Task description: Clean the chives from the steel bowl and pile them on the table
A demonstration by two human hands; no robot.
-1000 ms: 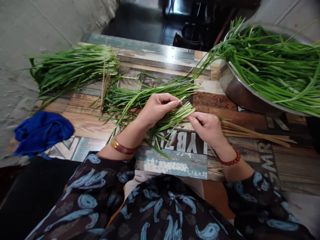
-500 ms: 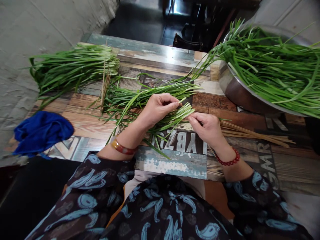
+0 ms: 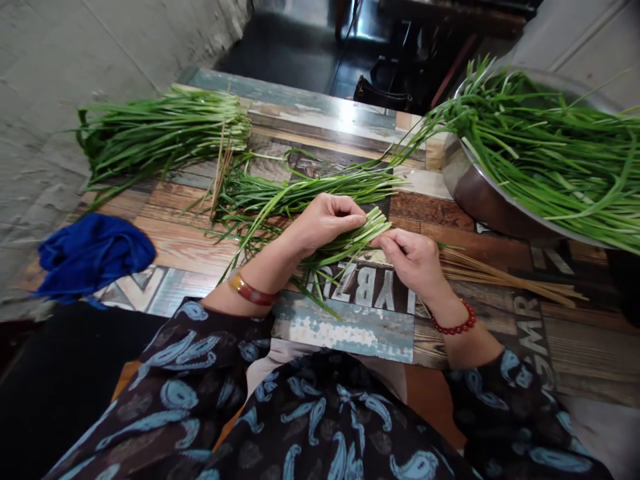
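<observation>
My left hand (image 3: 333, 220) is closed, thumb and finger pinched at the pale stem ends of a small bunch of garlic chives (image 3: 373, 230). Its green leaves trail left under the wrist. Just right of those stems, my right hand (image 3: 410, 257) is closed around a thin bamboo skewer, mostly hidden by the fingers; a short length (image 3: 424, 305) shows below the palm. Behind my hands lies a looser row of chives (image 3: 320, 187). Farther left, a thick pile of chives (image 3: 170, 130) has skewers (image 3: 221, 173) at its stem ends.
A large metal bowl (image 3: 457, 173) heaped with chives (image 3: 555, 147) stands at the right, some leaves hanging over its rim. Loose bamboo skewers (image 3: 505, 277) lie right of my right hand. A blue cloth (image 3: 95, 257) rests at the table's left edge, near the wall (image 3: 55, 87).
My left hand's pinch has shifted slightly; the pale stem that stuck out between its fingers no longer shows. The right hand stays by the stem ends. The whole view has shifted a little.
</observation>
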